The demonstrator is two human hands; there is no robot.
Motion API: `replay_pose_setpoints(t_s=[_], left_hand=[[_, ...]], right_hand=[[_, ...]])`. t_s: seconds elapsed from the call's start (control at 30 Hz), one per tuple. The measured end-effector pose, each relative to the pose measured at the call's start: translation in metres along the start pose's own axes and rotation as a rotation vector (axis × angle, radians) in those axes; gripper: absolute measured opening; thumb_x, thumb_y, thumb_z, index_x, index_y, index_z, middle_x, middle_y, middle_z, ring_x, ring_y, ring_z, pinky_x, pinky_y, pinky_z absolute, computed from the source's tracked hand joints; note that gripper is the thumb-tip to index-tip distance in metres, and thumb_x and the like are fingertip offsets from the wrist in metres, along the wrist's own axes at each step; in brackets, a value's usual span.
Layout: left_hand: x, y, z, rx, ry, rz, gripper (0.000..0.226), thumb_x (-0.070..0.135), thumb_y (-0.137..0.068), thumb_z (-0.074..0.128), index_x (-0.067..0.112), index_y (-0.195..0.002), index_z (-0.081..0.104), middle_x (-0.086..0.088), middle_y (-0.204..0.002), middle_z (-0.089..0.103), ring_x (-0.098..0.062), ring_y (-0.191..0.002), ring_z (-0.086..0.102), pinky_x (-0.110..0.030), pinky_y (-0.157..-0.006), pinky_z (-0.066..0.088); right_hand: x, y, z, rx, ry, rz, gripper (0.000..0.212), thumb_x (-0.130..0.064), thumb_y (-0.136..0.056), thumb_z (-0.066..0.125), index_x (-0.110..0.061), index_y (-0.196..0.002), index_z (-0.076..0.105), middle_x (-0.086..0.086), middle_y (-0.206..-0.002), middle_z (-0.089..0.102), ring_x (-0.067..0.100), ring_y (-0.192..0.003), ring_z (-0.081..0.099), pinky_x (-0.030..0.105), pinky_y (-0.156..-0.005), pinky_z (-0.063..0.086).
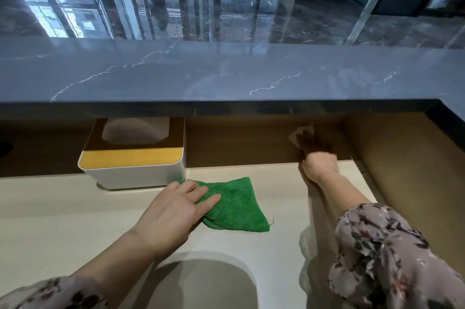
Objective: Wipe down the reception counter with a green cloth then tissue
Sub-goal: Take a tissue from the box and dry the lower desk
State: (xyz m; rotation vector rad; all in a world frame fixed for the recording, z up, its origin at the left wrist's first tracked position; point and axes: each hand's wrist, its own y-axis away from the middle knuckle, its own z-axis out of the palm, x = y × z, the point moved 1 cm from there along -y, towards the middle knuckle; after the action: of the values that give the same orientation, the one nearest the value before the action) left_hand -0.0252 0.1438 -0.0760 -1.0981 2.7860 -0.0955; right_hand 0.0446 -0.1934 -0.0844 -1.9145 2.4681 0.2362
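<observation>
A green cloth (236, 205) lies folded on the beige desk surface (75, 208), in front of the dark marble reception counter (226, 74). My left hand (173, 210) rests flat on the cloth's left part with the fingers straight. Under the counter's overhang, my right hand (317, 162) reaches to the brown back panel. Its fingers stretch into the shadow and press a pale tissue (299, 133) against the panel. The tissue is blurred and only its upper left edge shows past the fingertips.
A white tissue box (130, 172) with a wooden lid stands at the back of the desk, half under the overhang, just left of the cloth. A brown side wall (402, 170) closes the desk on the right. A dark cable hole (5, 149) sits at far left.
</observation>
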Motion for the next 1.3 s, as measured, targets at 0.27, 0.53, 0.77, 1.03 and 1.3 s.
replay_pose_setpoints(t_s=[0.27,0.53,0.77,1.03,1.3], left_hand=[[0.005,-0.002,0.006,0.035,0.012,-0.043,0.069,0.021,-0.058,0.085,0.025,-0.124,0.062,0.001,-0.110,0.067,-0.022,-0.094,0.060,-0.029,-0.062,0.049],[0.005,-0.005,0.003,0.023,-0.012,-0.014,0.056,0.029,-0.067,0.074,0.024,-0.122,0.064,-0.001,-0.111,0.068,-0.022,-0.092,0.062,-0.028,-0.063,0.050],[0.017,-0.031,-0.001,-0.013,-0.026,-0.026,0.061,0.027,-0.061,0.082,0.022,-0.120,0.066,0.000,-0.103,0.070,-0.023,-0.087,0.063,-0.028,-0.063,0.051],[0.027,-0.054,-0.001,-0.037,-0.034,-0.039,0.062,0.029,-0.057,0.084,0.021,-0.116,0.069,-0.001,-0.099,0.071,-0.024,-0.083,0.064,-0.029,-0.059,0.052],[0.030,-0.055,-0.005,-0.057,-0.026,-0.048,0.064,0.026,-0.051,0.086,0.019,-0.112,0.071,-0.002,-0.095,0.072,-0.025,-0.078,0.065,-0.028,-0.055,0.052]], right_hand=[[-0.081,-0.016,0.018,-0.073,-0.031,0.050,0.052,-0.009,-0.090,0.043,-0.005,-0.141,0.038,0.020,-0.143,0.042,0.038,-0.131,0.038,0.045,-0.112,0.027],[-0.176,-0.009,0.040,-0.460,-0.023,-0.383,0.042,-0.015,-0.098,0.035,-0.010,-0.137,0.048,0.010,-0.146,0.040,0.033,-0.133,0.039,0.046,-0.109,0.034],[-0.055,-0.046,0.013,0.006,-0.208,-0.419,0.048,-0.026,-0.093,0.040,-0.026,-0.139,0.049,0.007,-0.150,0.039,0.031,-0.136,0.036,0.039,-0.112,0.030],[0.083,-0.047,-0.011,0.102,0.045,-0.038,0.045,-0.010,-0.098,0.039,-0.011,-0.143,0.039,0.012,-0.153,0.031,0.031,-0.141,0.025,0.042,-0.116,0.019],[0.064,-0.003,-0.018,0.087,0.097,0.138,0.033,-0.010,-0.095,0.044,-0.008,-0.125,0.057,0.013,-0.128,0.057,0.032,-0.121,0.048,0.035,-0.103,0.036]])
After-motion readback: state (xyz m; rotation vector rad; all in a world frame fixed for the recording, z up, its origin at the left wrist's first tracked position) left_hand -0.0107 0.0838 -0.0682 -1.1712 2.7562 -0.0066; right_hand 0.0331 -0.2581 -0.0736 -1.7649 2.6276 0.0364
